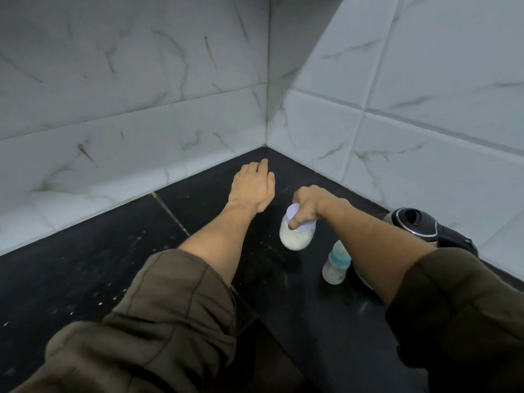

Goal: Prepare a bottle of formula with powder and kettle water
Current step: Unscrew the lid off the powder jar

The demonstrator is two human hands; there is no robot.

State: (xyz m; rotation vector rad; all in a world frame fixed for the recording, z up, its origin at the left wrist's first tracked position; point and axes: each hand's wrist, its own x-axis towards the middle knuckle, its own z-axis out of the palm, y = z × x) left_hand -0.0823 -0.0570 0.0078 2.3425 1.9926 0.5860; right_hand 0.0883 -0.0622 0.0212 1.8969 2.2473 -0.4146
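A clear jar of pale formula powder (295, 236) with a white lid (297, 219) stands on the black counter (85, 279). My right hand (314, 204) grips the jar's lid from above. My left hand (253, 185) hovers further back near the corner, palm down, fingers loosely together, holding nothing. A baby bottle (336, 265) with a blue collar and cap stands to the right of the jar, partly behind my right forearm. The black-and-steel kettle (416, 224) sits at the right by the wall, its lower body hidden by my arm.
White marble-pattern tiled walls (141, 109) meet in a corner behind the counter. The counter's front edge (255, 319) runs below my arms. White specks lie scattered on the dark surface at the left.
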